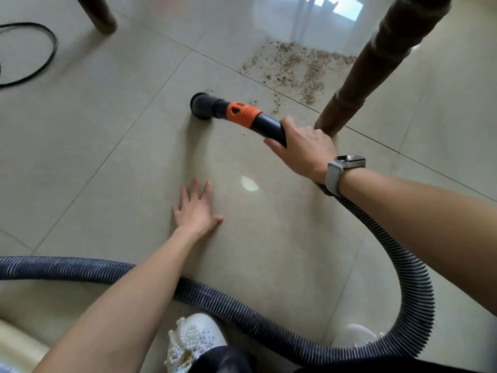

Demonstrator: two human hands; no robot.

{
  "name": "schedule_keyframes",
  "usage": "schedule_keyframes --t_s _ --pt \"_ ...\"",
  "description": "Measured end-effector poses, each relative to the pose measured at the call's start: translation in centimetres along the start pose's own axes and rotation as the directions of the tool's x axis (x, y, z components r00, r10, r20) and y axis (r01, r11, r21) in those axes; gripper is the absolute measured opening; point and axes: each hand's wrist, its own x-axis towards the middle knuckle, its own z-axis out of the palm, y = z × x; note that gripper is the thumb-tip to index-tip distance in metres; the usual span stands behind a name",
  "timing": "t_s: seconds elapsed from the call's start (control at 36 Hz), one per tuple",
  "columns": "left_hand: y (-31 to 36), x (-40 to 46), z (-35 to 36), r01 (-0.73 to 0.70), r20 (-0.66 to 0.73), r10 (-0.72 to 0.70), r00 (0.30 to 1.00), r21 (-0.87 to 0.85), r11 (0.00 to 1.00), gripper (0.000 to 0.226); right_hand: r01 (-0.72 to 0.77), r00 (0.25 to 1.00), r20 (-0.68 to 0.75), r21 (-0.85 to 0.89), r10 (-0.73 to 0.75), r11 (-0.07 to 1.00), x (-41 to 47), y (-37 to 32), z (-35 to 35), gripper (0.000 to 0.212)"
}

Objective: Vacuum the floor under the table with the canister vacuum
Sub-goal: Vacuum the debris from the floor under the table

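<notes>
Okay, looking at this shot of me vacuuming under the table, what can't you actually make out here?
Head view, the only one:
- The canister: the hose runs off the left edge.
- The tabletop: only two table legs show, cut off by the top edge.
- The nozzle mouth faces the floor, so whether it touches is unclear.
- The right hand covers part of the wand.
- The black cord leaves the left edge.

Nozzle [201, 106] on floor [107, 157], mid-frame, at end of wand [252, 119] running right into right hand [304, 152]. Debris patch [293, 68] behind nozzle, left of near table leg [376, 68]. Second table leg [102, 14] far left. Left hand [196, 208] flat on floor, before nozzle. Hose [403, 265] loops from right hand, under left forearm, leftward. Cable [40, 49] far left.
</notes>
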Motion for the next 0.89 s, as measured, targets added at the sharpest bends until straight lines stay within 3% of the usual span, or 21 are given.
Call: schedule_keyframes --t_s 0.25,0.39,0.61,0.89 --pt "0.3 -0.2 -0.2 0.018 -0.008 -0.018 1.000 -0.018 1.000 0.093 -0.129 0.990 -0.055 0.032 0.130 0.991 1.6 1.2 -0.5 0.043" --pt "0.4 -0.2 -0.2 0.025 -0.014 -0.026 1.000 -0.022 0.999 0.093 -0.150 0.989 0.040 0.144 0.146 0.978 2.9 1.1 -0.2 0.044" --pt "0.2 0.0 -0.1 0.024 -0.004 -0.024 1.000 -0.004 1.000 0.095 -0.147 0.976 0.209 0.393 0.068 0.908 4.0 0.2 -0.6 0.036" --pt "0.0 -0.1 -0.1 0.016 -0.010 -0.015 1.000 0.018 1.000 0.094 -0.028 0.961 0.269 0.309 -0.059 0.951 0.3 0.5 -0.7 0.035"
